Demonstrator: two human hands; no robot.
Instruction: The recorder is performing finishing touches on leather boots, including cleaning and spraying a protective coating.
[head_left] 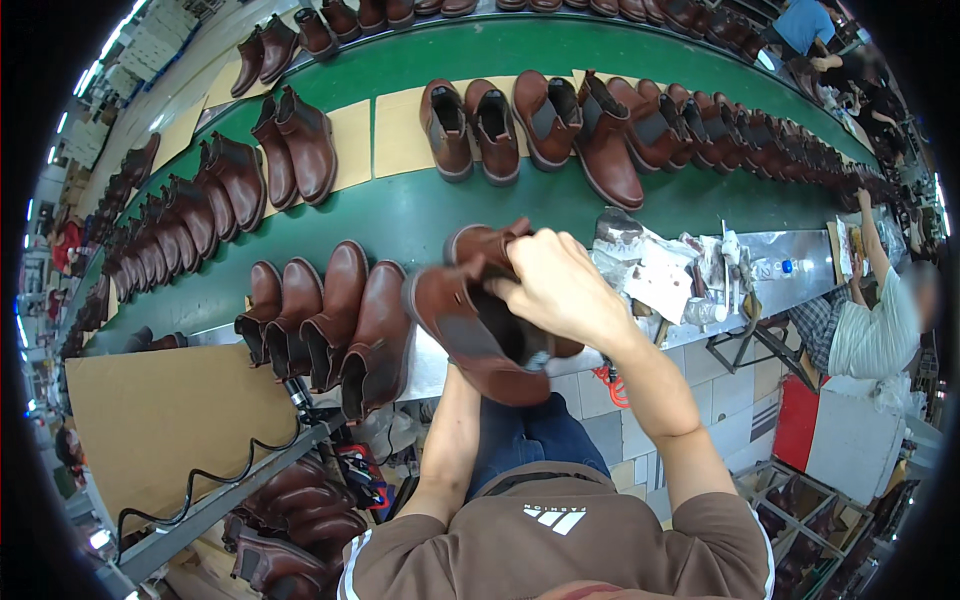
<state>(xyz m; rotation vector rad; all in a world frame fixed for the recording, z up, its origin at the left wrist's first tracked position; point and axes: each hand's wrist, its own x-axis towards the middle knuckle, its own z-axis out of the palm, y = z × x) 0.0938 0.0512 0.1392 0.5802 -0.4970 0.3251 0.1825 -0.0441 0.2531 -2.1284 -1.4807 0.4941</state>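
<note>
A brown ankle boot point(478, 335) is held above the person's lap, at the near edge of a green conveyor belt point(420, 215), tipped so its sole faces left. The right hand point(560, 285) lies over its top, fingers curled around the opening. The left hand is hidden beneath the boot, so its fingers cannot be made out. Just left, four brown boots point(325, 320) stand together. Past them more boots point(530, 125) sit in rows on the belt.

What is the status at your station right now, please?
Right hand gripping brown boot from above. Left hand hidden beneath the boot, apparently supporting it. Four brown boots lined up at left on the belt edge; nothing in the way.
</note>
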